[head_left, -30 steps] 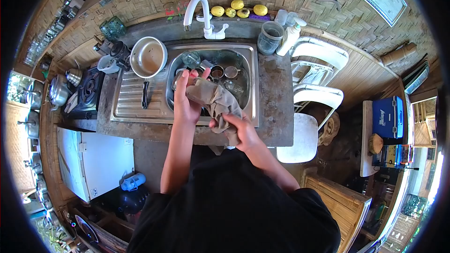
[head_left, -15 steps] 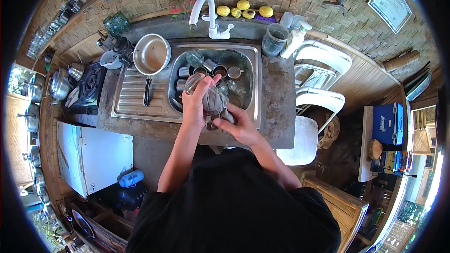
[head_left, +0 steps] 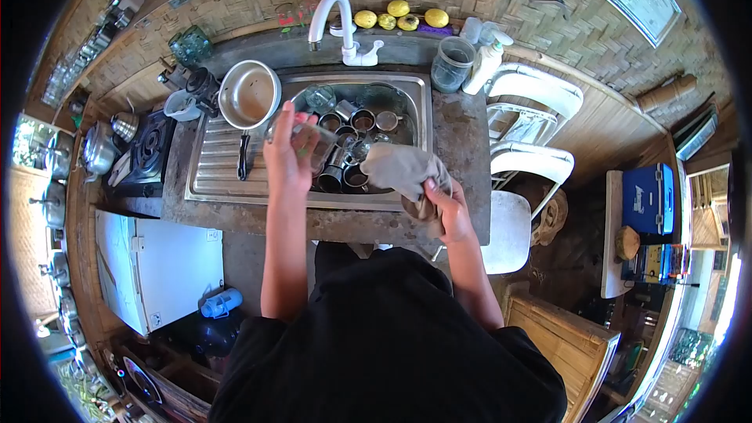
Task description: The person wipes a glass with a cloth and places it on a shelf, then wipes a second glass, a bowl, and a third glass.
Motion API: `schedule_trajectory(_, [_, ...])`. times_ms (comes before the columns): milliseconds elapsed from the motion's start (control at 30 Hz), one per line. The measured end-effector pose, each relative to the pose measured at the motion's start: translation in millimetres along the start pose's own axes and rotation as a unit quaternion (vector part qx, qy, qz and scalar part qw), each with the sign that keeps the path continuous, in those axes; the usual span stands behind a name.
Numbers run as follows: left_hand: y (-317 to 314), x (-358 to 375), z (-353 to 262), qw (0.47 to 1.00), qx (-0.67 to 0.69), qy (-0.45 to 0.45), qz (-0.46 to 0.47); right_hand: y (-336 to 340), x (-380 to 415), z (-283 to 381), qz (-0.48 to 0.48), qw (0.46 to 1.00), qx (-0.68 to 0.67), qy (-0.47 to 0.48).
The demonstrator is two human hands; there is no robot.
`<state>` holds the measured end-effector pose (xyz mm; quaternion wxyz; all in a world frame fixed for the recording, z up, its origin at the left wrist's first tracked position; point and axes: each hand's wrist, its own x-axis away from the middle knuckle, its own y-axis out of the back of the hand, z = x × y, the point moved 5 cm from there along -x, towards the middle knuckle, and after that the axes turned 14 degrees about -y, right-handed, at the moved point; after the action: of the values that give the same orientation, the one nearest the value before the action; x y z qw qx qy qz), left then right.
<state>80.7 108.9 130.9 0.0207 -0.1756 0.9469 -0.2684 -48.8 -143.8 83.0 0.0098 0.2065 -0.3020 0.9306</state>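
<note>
My left hand [head_left: 288, 153] holds a clear drinking glass [head_left: 321, 149] tilted over the left part of the sink basin. A grey cloth [head_left: 403, 171] hangs bunched from my right hand [head_left: 448, 207], above the basin's right front edge, apart from the glass. Several metal cups [head_left: 363, 120] and some clear glasses lie in the steel sink [head_left: 425, 110] below my hands. The white faucet [head_left: 345, 27] arches behind the basin.
A metal pan [head_left: 249, 94] with a black handle sits on the drainboard [head_left: 211, 164]. Behind the sink are yellow fruits [head_left: 398, 8], a clear plastic container [head_left: 453, 65] and a white pump bottle [head_left: 484, 66]. White chairs [head_left: 533, 158] stand at right, a stove [head_left: 149, 145] at left.
My hands have moved apart. The glass has come out of the cloth and gone left with my left hand, while my right hand has drawn the cloth to the right.
</note>
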Motion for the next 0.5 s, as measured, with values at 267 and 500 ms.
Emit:
schedule_trajectory(267, [15.0,46.2,50.2,0.968,0.094,0.215,0.094,10.6,-16.5,-12.2,0.022,0.997,-0.077,-0.013])
schedule_trajectory(500, [23.1,57.9,66.5,0.968,0.022,0.214,0.132,-22.2,-24.3,-18.1,0.184,0.936,-0.274,-0.127])
